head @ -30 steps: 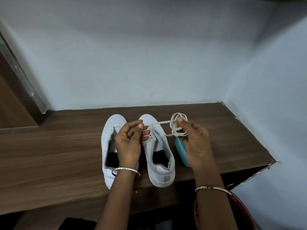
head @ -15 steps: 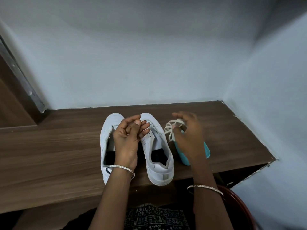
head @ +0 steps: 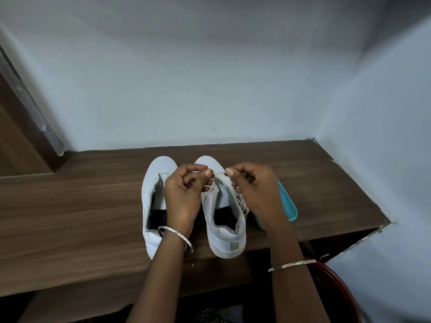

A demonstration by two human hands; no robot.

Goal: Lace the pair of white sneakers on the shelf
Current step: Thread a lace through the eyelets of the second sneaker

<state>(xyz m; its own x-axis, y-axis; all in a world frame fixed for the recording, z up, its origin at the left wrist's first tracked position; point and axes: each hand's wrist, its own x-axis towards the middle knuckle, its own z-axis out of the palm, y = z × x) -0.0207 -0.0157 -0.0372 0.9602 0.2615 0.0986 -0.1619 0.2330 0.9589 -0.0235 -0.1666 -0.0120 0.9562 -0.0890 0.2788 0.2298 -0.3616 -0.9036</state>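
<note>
I am seeing right hand [head: 254, 190] now nearing left hand [head: 184, 194], both pinching lace [head: 219, 172]. Shelf [head: 70, 217] is abutting walls [head: 210, 89] at 12 o'clock.

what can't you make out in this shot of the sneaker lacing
Head view only:
1. Which eyelet the lace is at: too thin, and the left hand and right hand cover the right sneaker front.
2. Eyelets of the left sneaker: behind the left hand.
3. What the teal object is: mostly behind the right hand.
4. The dark red round thing: cut off by the bottom edge.
</note>
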